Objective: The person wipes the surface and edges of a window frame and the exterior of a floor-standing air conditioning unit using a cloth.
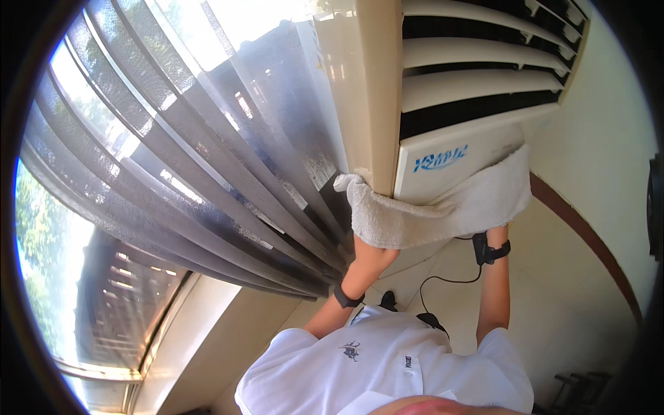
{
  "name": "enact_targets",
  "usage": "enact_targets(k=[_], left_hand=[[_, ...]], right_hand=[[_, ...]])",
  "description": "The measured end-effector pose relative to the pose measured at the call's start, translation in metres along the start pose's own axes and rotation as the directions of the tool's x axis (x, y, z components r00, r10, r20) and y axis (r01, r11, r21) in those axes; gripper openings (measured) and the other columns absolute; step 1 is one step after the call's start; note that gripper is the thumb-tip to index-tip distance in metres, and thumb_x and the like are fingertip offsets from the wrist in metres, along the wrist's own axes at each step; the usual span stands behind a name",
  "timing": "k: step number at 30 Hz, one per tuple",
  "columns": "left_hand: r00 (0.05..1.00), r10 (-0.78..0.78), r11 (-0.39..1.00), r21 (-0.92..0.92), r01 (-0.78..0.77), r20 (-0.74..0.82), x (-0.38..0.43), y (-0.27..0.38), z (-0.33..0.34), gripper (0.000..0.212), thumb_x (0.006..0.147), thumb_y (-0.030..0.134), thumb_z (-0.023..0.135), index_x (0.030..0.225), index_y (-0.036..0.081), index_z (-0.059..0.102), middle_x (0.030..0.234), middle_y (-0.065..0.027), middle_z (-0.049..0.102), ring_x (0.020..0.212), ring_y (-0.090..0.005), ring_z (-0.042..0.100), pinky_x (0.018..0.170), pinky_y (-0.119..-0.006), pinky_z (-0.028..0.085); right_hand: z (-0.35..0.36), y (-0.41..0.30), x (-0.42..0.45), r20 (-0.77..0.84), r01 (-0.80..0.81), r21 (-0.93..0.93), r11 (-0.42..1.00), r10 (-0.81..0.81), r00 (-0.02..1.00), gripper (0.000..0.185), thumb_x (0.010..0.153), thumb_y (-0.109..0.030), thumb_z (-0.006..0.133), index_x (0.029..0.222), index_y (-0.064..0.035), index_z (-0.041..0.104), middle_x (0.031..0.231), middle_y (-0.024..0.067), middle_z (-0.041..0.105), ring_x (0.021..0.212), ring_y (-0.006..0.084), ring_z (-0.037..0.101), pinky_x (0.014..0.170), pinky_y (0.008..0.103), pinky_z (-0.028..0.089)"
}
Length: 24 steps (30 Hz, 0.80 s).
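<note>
A white terry towel (436,218) is spread across the lower front edge of a white floor-standing air conditioner (384,104) with curved louvres (477,54) above. My left hand (374,255) is under the towel's left part, near the unit's front left corner; its fingers are hidden by the cloth. At the towel's right end is my right hand, covered by the cloth, so only the wrist (498,236) with a black strapped device (487,250) shows. Both hands seem to hold the towel against the unit. A black band (348,296) circles my left wrist.
Sheer grey curtains (207,171) hang at a window on the left, close to the unit. A black cable (451,278) runs from the right wrist device. Below lies a tiled floor (534,290), with a dark brown skirting strip (586,233) along the wall and dark objects at lower right.
</note>
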<state>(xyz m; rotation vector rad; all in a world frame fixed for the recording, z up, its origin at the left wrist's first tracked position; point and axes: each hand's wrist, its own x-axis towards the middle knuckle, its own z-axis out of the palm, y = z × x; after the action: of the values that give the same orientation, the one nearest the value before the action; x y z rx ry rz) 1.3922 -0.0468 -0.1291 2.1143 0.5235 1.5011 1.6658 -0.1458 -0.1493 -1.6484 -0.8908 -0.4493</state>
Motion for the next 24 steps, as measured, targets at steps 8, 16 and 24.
enact_targets(k=[8, 16, 24], left_hand=[[0.996, -0.078, 0.992, 0.099, 0.082, -0.038, 0.024, 0.016, 0.003, 0.057, 0.071, 0.008, 0.065, 0.125, -0.003, 0.048, 0.124, -0.0183, 0.053, 0.118, -0.0315, 0.049, 0.1, -0.039, 0.037], [0.861, -0.317, 0.89, 0.188, 0.415, -0.397, -0.024, 0.04, 0.066, 0.058, 0.066, 0.011, 0.073, 0.119, 0.0, 0.054, 0.121, -0.0188, 0.055, 0.114, -0.0348, 0.051, 0.098, -0.041, 0.038], [0.884, -0.075, 0.932, 0.282, 0.226, -0.461, 0.07, 0.075, 0.033, 0.034, 0.07, 0.008, 0.066, 0.102, -0.002, 0.06, 0.104, -0.0193, 0.062, 0.101, -0.0341, 0.058, 0.088, -0.04, 0.044]], right_hand=[[0.0, 0.082, 0.056, 0.128, -0.031, 0.111, 0.993, 0.017, 0.992, 0.029, 0.084, -0.015, 0.061, 0.11, -0.0006, 0.06, 0.107, 0.0179, 0.062, 0.1, 0.0363, 0.056, 0.088, 0.0423, 0.043], [-0.016, 0.156, 0.017, 0.33, -0.026, 0.161, 0.987, -0.029, 0.944, 0.031, 0.084, -0.016, 0.061, 0.11, -0.0006, 0.06, 0.108, 0.0187, 0.062, 0.101, 0.0365, 0.056, 0.089, 0.042, 0.043], [-0.044, 0.15, 0.144, 0.269, 0.275, 0.115, 0.954, -0.297, 0.916, 0.032, 0.083, -0.017, 0.062, 0.111, -0.0006, 0.06, 0.109, 0.0194, 0.061, 0.103, 0.0367, 0.055, 0.09, 0.0417, 0.043]])
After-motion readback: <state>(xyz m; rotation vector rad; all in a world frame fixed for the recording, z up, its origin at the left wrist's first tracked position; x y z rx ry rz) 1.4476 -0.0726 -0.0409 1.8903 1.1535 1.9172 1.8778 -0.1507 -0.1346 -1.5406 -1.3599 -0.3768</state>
